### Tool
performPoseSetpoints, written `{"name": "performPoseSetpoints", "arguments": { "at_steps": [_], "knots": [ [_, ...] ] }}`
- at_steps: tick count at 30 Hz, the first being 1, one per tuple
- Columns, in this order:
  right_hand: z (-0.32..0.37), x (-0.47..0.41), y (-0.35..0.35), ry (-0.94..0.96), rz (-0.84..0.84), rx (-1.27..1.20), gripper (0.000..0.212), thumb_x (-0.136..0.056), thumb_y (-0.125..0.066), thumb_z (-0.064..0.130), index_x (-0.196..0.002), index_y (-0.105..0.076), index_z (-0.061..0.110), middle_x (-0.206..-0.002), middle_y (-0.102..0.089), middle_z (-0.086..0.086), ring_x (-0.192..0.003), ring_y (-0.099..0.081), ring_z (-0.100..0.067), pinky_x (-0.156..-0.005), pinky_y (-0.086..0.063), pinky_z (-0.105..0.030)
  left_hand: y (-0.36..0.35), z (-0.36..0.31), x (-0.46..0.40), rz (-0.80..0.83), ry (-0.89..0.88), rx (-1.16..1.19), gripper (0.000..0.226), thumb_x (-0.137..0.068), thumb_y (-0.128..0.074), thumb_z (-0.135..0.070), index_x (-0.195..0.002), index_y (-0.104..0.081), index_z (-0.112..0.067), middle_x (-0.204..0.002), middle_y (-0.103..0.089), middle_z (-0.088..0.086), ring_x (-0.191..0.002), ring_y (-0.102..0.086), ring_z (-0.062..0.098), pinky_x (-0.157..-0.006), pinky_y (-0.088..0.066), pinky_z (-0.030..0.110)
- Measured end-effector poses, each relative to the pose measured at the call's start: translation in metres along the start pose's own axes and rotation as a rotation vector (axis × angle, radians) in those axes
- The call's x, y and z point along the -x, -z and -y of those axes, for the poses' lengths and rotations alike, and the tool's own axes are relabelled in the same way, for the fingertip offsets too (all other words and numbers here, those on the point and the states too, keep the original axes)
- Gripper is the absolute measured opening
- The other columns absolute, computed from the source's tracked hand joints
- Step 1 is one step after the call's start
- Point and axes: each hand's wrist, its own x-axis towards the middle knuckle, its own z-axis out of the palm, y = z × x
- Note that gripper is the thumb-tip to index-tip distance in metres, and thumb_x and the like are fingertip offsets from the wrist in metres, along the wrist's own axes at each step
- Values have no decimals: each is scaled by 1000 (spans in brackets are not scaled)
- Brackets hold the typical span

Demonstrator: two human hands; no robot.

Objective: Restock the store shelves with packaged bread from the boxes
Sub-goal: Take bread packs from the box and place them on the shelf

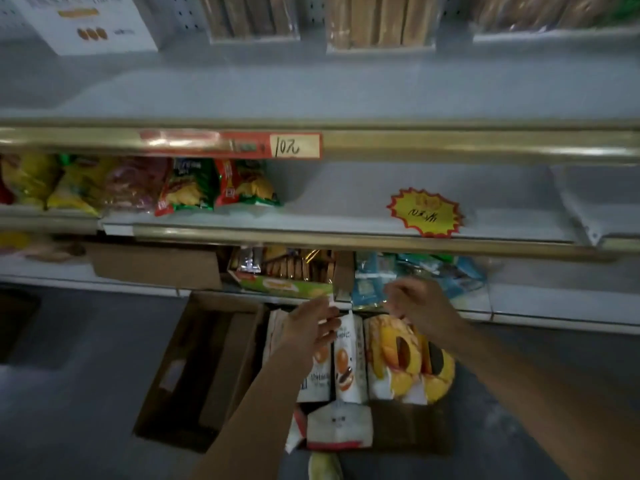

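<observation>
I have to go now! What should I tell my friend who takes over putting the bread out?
Left hand: open, reaching over the white bread bags in the box on the floor.
Right hand: fingers curled above the yellow bread bags; whether it holds one is unclear.
Done: can't tell; no bread from this box clearly shelved.
Left: the box is still well filled, and the middle shelf has bare space beside the yellow star tag.

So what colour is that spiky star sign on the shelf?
The star sign is yellow with a jagged red edge and dark handwriting, seen in the head view.
</observation>
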Motion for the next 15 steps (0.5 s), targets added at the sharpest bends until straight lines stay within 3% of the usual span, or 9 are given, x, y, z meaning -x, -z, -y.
{"name": "performPoseSetpoints", "arguments": {
  "at_steps": [5,8,11,13,15],
  "knots": [
    [-127,16,-32,-149,102,123,19,-96,-58,14,-78,-66,18,-78,-69,-11,-71,-67,-17,-72,-55,-38,16,97,-39,-102,189,-89,12,-100,-54,-21,-98,-62,-11,-95,-69,8,-92,-64,25,-91,-49,39],
    [-179,24,-45,-205,195,181,14,-96,-58,14,-85,-63,22,-83,-65,-2,-74,-63,-10,-69,-54,-28,31,142,-61,-158,214,-191,10,-100,-52,-17,-96,-59,-11,-88,-65,7,-79,-60,23,-78,-47,35],
    [-241,25,-62,-242,295,266,17,-96,-57,16,-82,-61,25,-79,-63,7,-77,-61,-6,-77,-55,-34,48,199,-92,-184,216,-341,9,-96,-54,-15,-94,-60,-9,-80,-61,6,-70,-54,20,-64,-43,30],
    [-278,26,-78,-264,360,329,14,-95,-57,16,-84,-62,24,-84,-65,6,-84,-63,-9,-83,-55,-37,62,236,-115,-228,191,-426,11,-94,-57,-11,-83,-59,-12,-78,-58,6,-73,-54,21,-71,-50,36],
    [-312,26,-96,-249,410,434,7,-94,-60,19,-95,-65,23,-98,-68,5,-93,-64,-11,-86,-52,-31,78,273,-137,-270,174,-506,7,-93,-62,-12,-86,-63,-12,-89,-62,6,-89,-59,25,-87,-53,39]
  ]
}}
